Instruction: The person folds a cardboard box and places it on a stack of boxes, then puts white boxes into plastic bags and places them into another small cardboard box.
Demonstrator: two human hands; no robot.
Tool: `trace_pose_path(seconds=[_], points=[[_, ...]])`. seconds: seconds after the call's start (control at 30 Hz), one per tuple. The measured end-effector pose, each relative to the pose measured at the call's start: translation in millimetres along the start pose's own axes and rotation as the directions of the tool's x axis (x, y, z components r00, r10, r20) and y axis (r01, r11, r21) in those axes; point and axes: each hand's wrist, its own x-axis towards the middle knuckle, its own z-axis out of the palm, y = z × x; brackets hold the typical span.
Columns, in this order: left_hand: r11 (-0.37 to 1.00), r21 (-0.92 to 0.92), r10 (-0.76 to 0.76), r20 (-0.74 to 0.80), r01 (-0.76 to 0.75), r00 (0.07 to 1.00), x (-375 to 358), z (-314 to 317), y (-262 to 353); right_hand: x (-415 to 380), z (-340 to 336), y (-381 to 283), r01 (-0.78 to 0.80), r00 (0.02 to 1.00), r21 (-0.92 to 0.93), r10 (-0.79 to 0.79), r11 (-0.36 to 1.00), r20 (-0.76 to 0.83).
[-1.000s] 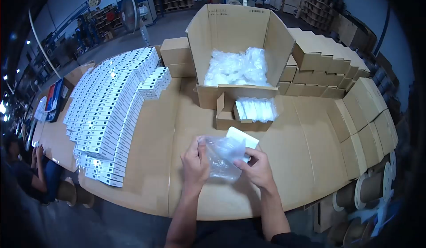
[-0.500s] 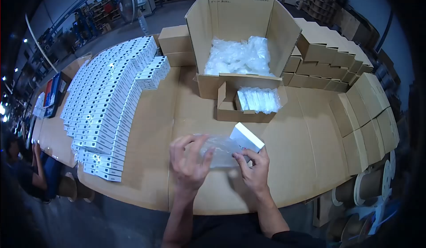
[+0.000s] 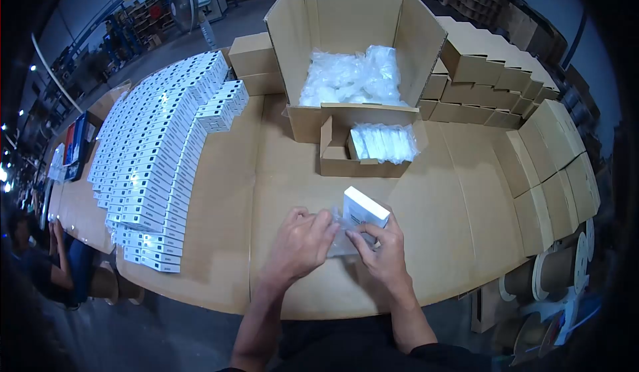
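Observation:
Near the front middle of the cardboard-covered table, my right hand (image 3: 383, 245) holds a small white box (image 3: 364, 208) upright and tilted, thumb in front and fingers behind. A clear plastic bag (image 3: 343, 242) hangs between my hands, just below the box. My left hand (image 3: 304, 239) is closed on the bag's left part, knuckles up. Beyond them stands a small open carton (image 3: 363, 168) with several plastic-wrapped white packs (image 3: 384, 143) in a row. Behind it, a large open carton (image 3: 353, 12) holds a heap of clear plastic bags (image 3: 353, 79).
Stacked white boxes (image 3: 150, 152) cover the table's left side. Closed brown cartons (image 3: 492, 79) are piled at the back right, with more cartons (image 3: 556, 172) along the right edge. Another person (image 3: 50, 259) sits at the far left. Spools (image 3: 559, 272) stand below right.
My left hand has moved right, closer to the box, and closed on the bunched bag. The white box is turned more upright. The whole view has shifted slightly.

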Motion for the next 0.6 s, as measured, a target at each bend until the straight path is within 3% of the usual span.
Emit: trace_pose_path(seconds=[0.07,0.17,0.27,0.33,0.4,0.47,0.5,0.6], points=[[0.998,0.061,0.021,-0.088,-0.015,0.996,2.6,2.8,-8.3,-2.2,-4.6,-1.5,-0.021,0.997,-0.073,0.026,0.997,0.067],[1.000,-0.014,-0.003,-0.196,0.001,0.981,6.5,8.7,-21.3,-7.2,-9.4,5.9,-0.021,0.985,-0.095,0.037,0.995,0.170],[0.844,-0.396,-0.426,-0.088,0.361,0.900,11.9,11.6,-23.9,-10.0,-13.6,4.9,-0.069,0.955,-0.070,0.086,0.995,0.285],[0.654,-0.681,-0.524,-0.095,0.329,0.846,4.9,11.2,-35.7,-12.2,-12.2,4.0,-0.126,0.947,-0.061,0.138,0.990,0.290],[0.597,-0.786,-0.561,-0.266,0.161,0.784,2.4,20.3,-45.6,-15.0,-6.9,8.2,-0.078,0.984,-0.032,0.082,0.996,0.157],[0.722,-0.688,-0.500,-0.591,-0.071,0.633,3.1,37.2,-51.5,-15.2,-4.3,11.5,-0.044,0.998,-0.022,0.044,0.999,0.035],[0.472,-0.879,-0.587,-0.364,-0.060,0.723,-12.1,39.3,-50.6,-14.4,-4.8,10.7,-0.061,0.998,-0.027,0.062,0.998,0.027],[0.293,-0.931,-0.485,0.051,0.218,0.873,-31.8,44.6,-18.1,-11.1,-3.0,12.5,-0.031,0.999,-0.036,0.033,0.999,0.043]])
